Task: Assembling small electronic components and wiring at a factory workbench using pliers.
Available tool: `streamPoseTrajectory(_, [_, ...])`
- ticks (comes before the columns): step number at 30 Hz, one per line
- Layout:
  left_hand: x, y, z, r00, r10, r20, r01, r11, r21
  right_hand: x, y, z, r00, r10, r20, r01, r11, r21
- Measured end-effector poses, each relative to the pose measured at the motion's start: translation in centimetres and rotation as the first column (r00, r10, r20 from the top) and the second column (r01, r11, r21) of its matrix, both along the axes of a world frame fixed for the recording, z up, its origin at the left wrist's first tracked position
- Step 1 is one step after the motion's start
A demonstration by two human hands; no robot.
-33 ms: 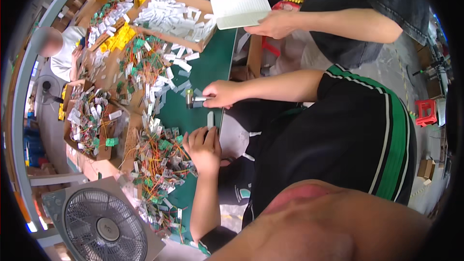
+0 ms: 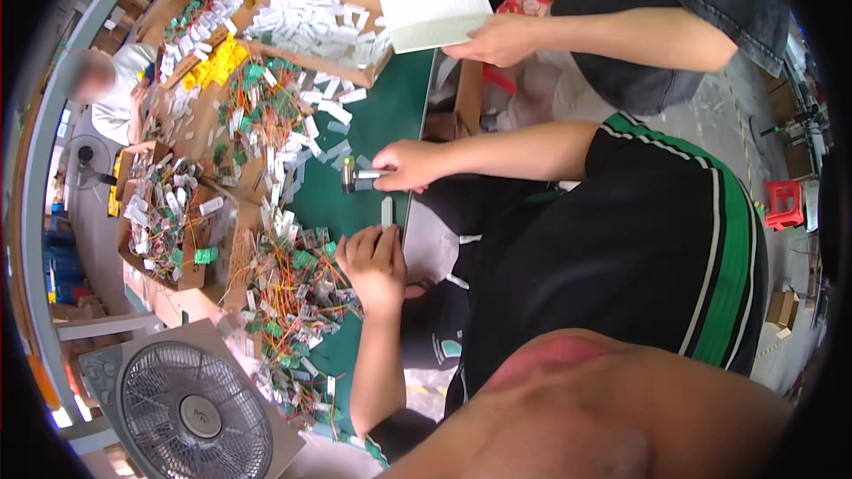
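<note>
Right hand: gripping hammer. Left hand, apart: pinching slim pale casing. Hazard: my fingers are lying close, risking bruises from a glancing blow.

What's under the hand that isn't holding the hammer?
One end of a pale strip pokes out past the fingers of the left hand, over the green table. The strip's other end, and anything beneath the palm, is covered.

The bench is dark green, the hammer silvery with a yellow-green end, the casing pale grey; the wires are orange and red; the shirt is black with green bands edged in white, the notebook white, the stool red
</note>
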State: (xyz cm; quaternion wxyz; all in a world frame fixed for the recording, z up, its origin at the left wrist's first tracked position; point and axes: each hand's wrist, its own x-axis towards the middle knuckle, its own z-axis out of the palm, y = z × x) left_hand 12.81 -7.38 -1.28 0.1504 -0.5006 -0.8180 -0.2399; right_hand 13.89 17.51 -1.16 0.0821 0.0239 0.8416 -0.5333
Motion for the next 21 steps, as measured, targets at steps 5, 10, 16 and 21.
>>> streamPoseTrajectory(5, [-0.4, 0.0, 0.3, 0.998, 0.027, 0.065, -0.031, 0.998, 0.062, 0.1, -0.1, -0.2, 1.000, 0.018, 0.000, -0.018, 0.998, -0.061])
streamPoseTrajectory(10, [-0.7, 0.4, 0.0, 0.996, 0.041, 0.080, -0.045, 0.997, 0.060, 0.6, -0.3, 0.0, 1.000, -0.020, 0.000, 0.020, 0.994, -0.109])
streamPoseTrajectory(16, [-0.3, 0.7, 0.0, 0.996, 0.079, 0.041, -0.080, 0.997, 0.006, 0.9, -0.4, 0.0, 1.000, 0.009, 0.001, -0.008, 0.991, -0.130])
streamPoseTrajectory(21, [-0.4, 1.3, -0.2, 0.994, 0.108, -0.011, -0.108, 0.993, -0.045, 0.6, 0.0, -0.4, 0.999, 0.037, 0.011, -0.035, 0.992, -0.120])
